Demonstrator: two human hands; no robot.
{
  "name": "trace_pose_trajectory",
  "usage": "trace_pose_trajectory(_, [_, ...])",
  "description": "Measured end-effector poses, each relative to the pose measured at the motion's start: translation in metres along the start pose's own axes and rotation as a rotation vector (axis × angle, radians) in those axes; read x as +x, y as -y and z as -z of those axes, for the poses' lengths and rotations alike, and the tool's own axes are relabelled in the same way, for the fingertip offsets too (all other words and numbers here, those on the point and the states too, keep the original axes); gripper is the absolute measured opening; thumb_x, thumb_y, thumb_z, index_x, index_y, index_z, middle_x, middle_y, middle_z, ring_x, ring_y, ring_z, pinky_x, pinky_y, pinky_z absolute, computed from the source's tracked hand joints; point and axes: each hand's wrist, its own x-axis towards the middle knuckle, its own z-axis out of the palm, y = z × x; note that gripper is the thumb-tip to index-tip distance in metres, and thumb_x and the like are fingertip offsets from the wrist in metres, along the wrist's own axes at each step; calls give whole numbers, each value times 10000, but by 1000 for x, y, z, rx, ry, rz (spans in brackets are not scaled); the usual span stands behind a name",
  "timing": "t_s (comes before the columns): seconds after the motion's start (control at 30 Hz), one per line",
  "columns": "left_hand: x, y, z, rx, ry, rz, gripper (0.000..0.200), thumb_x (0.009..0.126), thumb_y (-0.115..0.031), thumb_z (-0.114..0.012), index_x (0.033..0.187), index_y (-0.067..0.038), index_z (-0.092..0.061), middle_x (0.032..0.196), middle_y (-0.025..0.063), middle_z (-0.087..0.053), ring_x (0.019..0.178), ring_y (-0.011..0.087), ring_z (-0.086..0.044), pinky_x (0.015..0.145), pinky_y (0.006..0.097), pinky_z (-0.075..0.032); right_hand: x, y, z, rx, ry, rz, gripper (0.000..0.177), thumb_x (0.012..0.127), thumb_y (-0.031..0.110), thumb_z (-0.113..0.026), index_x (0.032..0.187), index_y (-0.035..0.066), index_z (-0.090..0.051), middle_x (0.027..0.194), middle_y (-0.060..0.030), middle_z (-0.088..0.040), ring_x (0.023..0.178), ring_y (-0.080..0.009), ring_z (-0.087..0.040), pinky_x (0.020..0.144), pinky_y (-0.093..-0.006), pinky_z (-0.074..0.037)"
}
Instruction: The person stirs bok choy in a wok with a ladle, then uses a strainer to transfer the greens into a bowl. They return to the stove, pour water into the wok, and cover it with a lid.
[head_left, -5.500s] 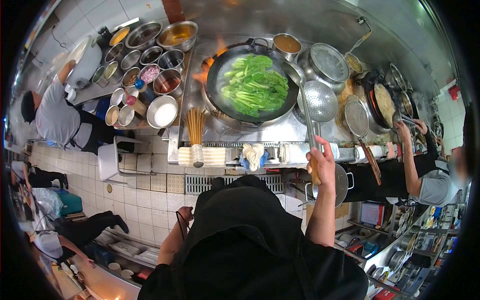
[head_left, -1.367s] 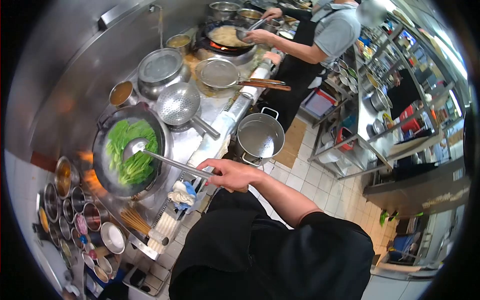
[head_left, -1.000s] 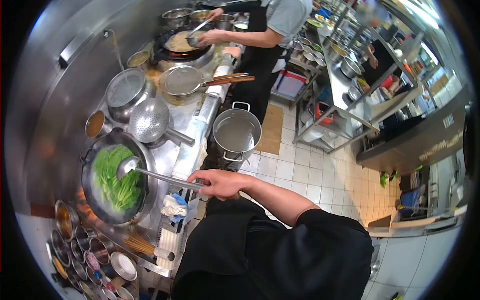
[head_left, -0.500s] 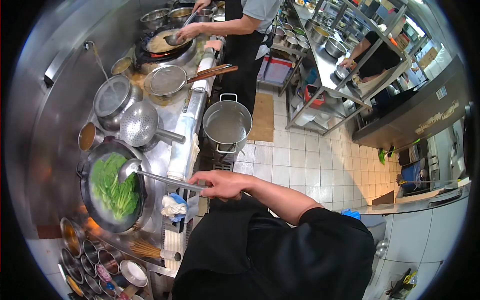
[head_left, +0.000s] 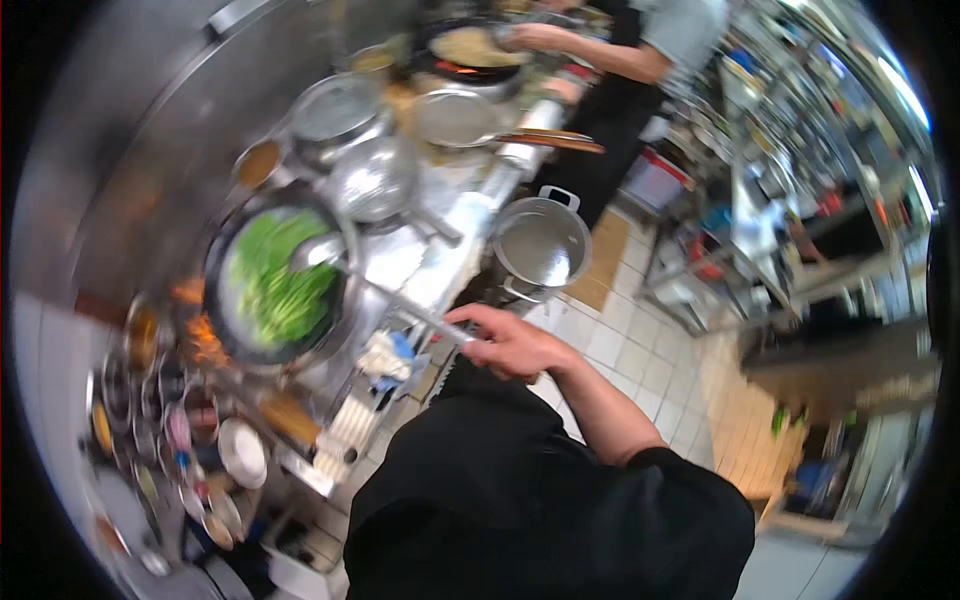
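My right hand point(head_left: 512, 342) grips the long metal handle of a ladle point(head_left: 322, 254). The ladle's bowl rests at the right edge of a black wok point(head_left: 230, 320) full of green leafy vegetables point(head_left: 275, 285) in water. Flames point(head_left: 200, 325) lick out at the wok's lower left. My left hand is out of sight. The picture is blurred by head motion.
A perforated skimmer point(head_left: 378, 180) and steel pots point(head_left: 330, 108) sit behind the wok. A steel stockpot point(head_left: 543, 245) stands on the floor by the range. Several seasoning bowls point(head_left: 150, 400) crowd the lower left. Another cook point(head_left: 640, 60) works a second wok point(head_left: 470, 45) further along.
My head has swung, so the range and wok sit more toward the centre and the picture has blurred. My right hand keeps its grip on the ladle at the wok.
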Motion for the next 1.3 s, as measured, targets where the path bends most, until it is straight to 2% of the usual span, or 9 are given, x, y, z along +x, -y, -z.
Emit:
trace_pose_trajectory(0.2, [-90,48,-58,777,-240,-101,209,943,-175,-587,1011,-17,-707,815,198,-692,709,274,-692,540,371,-547,14,18,2,52,-31,-14,493,972,93,-587,1450,136,-476,784,-59,-594,465,-82,-507,393,-244,-382])
trace_pose_trajectory(0.3, [-120,48,-68,-696,-224,385,236,971,-198,-583,1052,-18,-713,774,162,-673,663,243,-645,527,338,-527,25,17,7,26,-90,67,508,962,88,-604,1452,111,-472,764,-55,-607,473,-82,-505,403,-253,-390])
trace_pose_trajectory(0.43, [-126,60,-88,-605,-295,177,329,939,-306,-600,799,-24,-695,755,108,-680,688,252,-666,598,425,-489,25,40,9,78,-113,94,593,941,46,-636,1495,94,-428,745,-49,-609,477,-93,-519,418,-256,-407])
trace_pose_trajectory(0.5, [-135,65,-95,-352,-187,-74,299,1010,-210,-549,1181,-4,-683,870,151,-672,633,213,-610,511,318,-510,28,44,10,94,-68,169,624,934,32,-639,1509,82,-402,749,-46,-609,491,-96,-531,431,-258,-423])
trace_pose_trajectory(0.63, [-149,45,-112,-584,-182,216,288,999,-190,-562,1193,-4,-663,900,154,-671,637,225,-617,516,328,-510,51,31,13,58,-27,283,712,921,14,-650,1553,62,-326,760,-38,-607,543,-103,-570,485,-263,-466])
trace_pose_trajectory(0.73, [-150,45,-133,-374,-329,-68,290,980,-179,-590,1195,3,-655,853,152,-664,628,239,-620,519,340,-513,76,19,12,-42,-63,199,596,886,-22,-594,1451,46,-417,746,-19,-575,526,-87,-531,467,-255,-431])
trace_pose_trajectory(0.8, [-150,40,-147,-616,-391,312,279,964,-163,-608,1181,7,-653,832,155,-665,622,252,-624,510,351,-504,83,24,4,-129,-88,112,465,852,-37,-537,1309,36,-491,696,1,-533,486,-77,-490,431,-254,-392])
trace_pose_trajectory(0.9, [-146,38,-157,-728,-411,453,275,953,-167,-615,1161,10,-650,769,137,-637,585,242,-602,501,346,-488,93,19,-3,-166,-57,-2,507,845,-15,-542,1349,31,-507,665,-1,-526,509,-84,-491,461,-271,-409])
trace_pose_trajectory(1.3, [-179,-35,-175,-1230,-572,584,102,921,-105,-625,903,-39,-550,621,39,-459,464,181,-494,402,310,-399,134,17,5,-486,97,-35,501,919,99,-625,1398,0,-517,688,-8,-562,515,-93,-478,479,-299,-416])
